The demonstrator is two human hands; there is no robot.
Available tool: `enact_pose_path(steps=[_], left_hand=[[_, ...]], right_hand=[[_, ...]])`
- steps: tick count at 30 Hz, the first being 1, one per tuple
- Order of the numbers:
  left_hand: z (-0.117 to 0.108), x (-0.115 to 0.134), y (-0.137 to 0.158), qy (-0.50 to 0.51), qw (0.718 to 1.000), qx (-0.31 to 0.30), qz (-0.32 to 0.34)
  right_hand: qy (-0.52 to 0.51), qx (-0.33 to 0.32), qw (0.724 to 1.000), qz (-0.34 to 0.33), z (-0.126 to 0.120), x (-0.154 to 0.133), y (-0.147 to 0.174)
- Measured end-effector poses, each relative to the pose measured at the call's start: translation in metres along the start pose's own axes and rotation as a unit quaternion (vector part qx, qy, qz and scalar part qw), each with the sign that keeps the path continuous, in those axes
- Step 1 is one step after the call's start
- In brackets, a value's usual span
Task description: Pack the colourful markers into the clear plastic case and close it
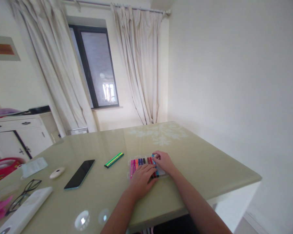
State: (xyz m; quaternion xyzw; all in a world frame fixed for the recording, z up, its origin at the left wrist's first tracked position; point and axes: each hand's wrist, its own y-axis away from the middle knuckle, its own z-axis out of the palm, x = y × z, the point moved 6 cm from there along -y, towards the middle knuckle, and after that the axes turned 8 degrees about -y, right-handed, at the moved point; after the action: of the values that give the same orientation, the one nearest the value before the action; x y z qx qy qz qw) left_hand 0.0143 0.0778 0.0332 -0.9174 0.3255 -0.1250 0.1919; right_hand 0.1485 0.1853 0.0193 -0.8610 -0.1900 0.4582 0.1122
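Observation:
A clear plastic case (129, 169) lies on the table in front of me, with a row of coloured markers (136, 162) in it, pink at the left through orange, purple and black to red. My left hand (143, 177) rests across the row, fingers laid over the markers and hiding their middles. At the right end of the row is a light blue marker (157, 172). My right hand (164, 161) has its thumb and fingers curled together at the far end of this blue marker. Left of the case, several green and yellow markers (114, 160) lie side by side.
A black-screened phone (79, 174), a white oval object (57, 173), folded glasses (24, 195) and a long white device (26, 209) lie on the table's left. A pale blue packet (34, 167) sits farther left. The table edge (224, 190) runs along the near right, with a wall beyond.

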Motion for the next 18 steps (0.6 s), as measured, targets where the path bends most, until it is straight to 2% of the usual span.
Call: enact_pose_path(steps=[4, 18], left_hand=[[0.0, 0.001, 0.0, 0.005, 1.0, -0.004, -0.005], [0.001, 0.006, -0.002, 0.014, 1.0, 0.01, -0.007]], right_hand=[[0.033, -0.022, 0.999, -0.027, 0.005, -0.003, 0.001], [0.077, 0.002, 0.997, -0.029, 0.002, -0.011, 0.004]])
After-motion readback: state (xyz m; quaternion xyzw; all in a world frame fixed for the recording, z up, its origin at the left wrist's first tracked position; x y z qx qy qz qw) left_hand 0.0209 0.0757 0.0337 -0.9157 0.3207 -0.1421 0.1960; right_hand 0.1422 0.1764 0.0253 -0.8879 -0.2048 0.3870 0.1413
